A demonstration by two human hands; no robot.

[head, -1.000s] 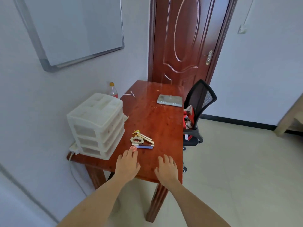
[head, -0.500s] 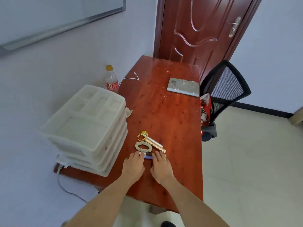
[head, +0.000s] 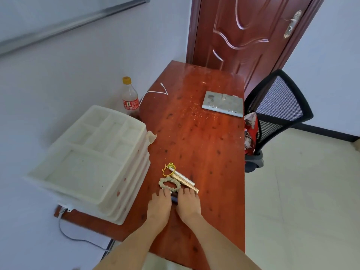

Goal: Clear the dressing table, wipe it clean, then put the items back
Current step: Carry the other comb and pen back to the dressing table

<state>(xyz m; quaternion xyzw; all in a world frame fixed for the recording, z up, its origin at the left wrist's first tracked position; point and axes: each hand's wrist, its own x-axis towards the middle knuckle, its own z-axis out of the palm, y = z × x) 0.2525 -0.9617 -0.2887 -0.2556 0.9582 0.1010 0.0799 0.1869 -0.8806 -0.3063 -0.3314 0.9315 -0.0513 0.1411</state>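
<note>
Two bare forearms reach in from the near edge over a reddish wooden tabletop (head: pixel 204 145). The left hand (head: pixel 159 206) and right hand (head: pixel 188 204) lie palm down side by side, fingers flat and extended, with nothing clasped in either. Between them peeks a small dark blue object (head: pixel 174 199), mostly covered, so what it is cannot be told.

Touching the fingertips on the far side is a pale green scrunchie (head: pixel 169 184). Just beyond it lie two slim tubes, one gold (head: pixel 188 185) and one silver (head: pixel 181 175), angled together, with a yellow elastic band (head: pixel 169 169) looped at their far end.

To the left, a white plastic drawer unit (head: pixel 93 162) stands on the tabletop, its top moulded into shallow compartments. A grey cable (head: pixel 78 236) hangs off the near left corner below it.

Farther back, a clear bottle (head: pixel 130 98) with a yellow cap and red label stands behind the drawer unit by the wall; its writing is too small to read. A white cable end (head: pixel 155 92) lies beside it. Fine specks dust the tabletop middle. A grey flat case (head: pixel 223 103) sits at the far right edge.

Right of the tabletop stands a black mesh chair (head: pixel 276 110) with a red bag (head: pixel 250 133) on it. Behind is a dark red door (head: pixel 245 32).
</note>
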